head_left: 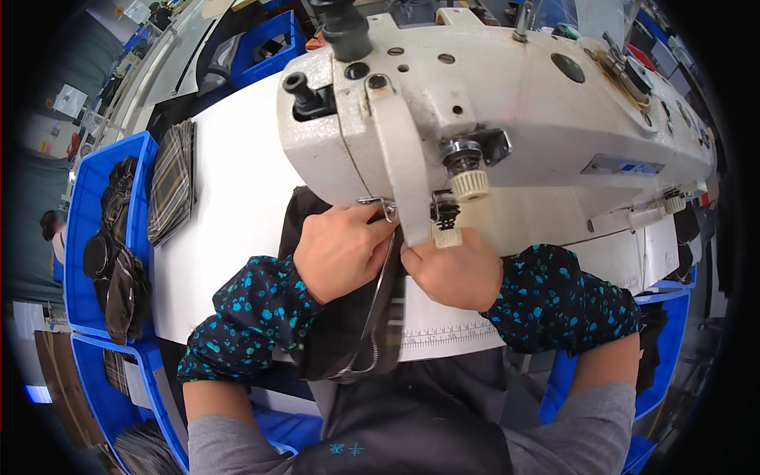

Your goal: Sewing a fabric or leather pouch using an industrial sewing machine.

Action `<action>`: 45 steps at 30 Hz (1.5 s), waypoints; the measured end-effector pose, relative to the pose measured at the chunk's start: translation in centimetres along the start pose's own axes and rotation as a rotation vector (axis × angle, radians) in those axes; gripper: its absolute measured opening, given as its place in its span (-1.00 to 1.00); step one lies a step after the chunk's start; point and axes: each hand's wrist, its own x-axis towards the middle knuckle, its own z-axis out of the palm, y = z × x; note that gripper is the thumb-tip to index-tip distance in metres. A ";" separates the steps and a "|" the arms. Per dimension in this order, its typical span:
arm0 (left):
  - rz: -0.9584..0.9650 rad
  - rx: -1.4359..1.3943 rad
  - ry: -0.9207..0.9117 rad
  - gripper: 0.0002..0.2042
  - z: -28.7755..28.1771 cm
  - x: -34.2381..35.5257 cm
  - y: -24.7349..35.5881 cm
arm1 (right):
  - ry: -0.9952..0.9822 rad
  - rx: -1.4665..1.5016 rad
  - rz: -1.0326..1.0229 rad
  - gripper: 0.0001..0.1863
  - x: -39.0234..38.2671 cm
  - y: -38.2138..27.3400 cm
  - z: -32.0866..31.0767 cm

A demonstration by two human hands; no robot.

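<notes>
A white industrial sewing machine (507,95) fills the upper middle, standing on a pale worktop (206,285). A dark fabric piece (309,348) with a metal zipper (372,348) running lengthwise lies under it, hanging toward me. My left hand (339,249) is closed on the fabric left of the zipper, fingertips close beside the presser foot. My right hand (450,271) is curled against the fabric right of the zipper, below a white knurled knob, with its fingertips partly hidden. Patterned oversleeves cover both forearms.
Folded plaid fabric (170,178) lies at the worktop's left edge. Blue bins (75,237) with dark pieces stand along the left, another blue bin (673,356) at lower right, and one (249,36) behind. A person (54,229) is at the far left. A printed ruler runs along the front edge.
</notes>
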 end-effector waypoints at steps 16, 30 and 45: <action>0.136 -0.027 0.054 -0.75 -0.4 -2.4 2.1 | -0.077 0.034 -0.200 -0.64 -3.1 -5.7 -2.4; 0.182 -0.051 -0.031 -0.60 -1.3 -3.3 3.9 | 0.005 -0.160 -0.386 -0.65 -4.1 -7.0 -2.4; 0.139 -0.058 0.083 -0.74 0.1 -1.3 1.3 | 0.108 -0.147 -0.349 -0.59 -2.4 -4.7 -0.6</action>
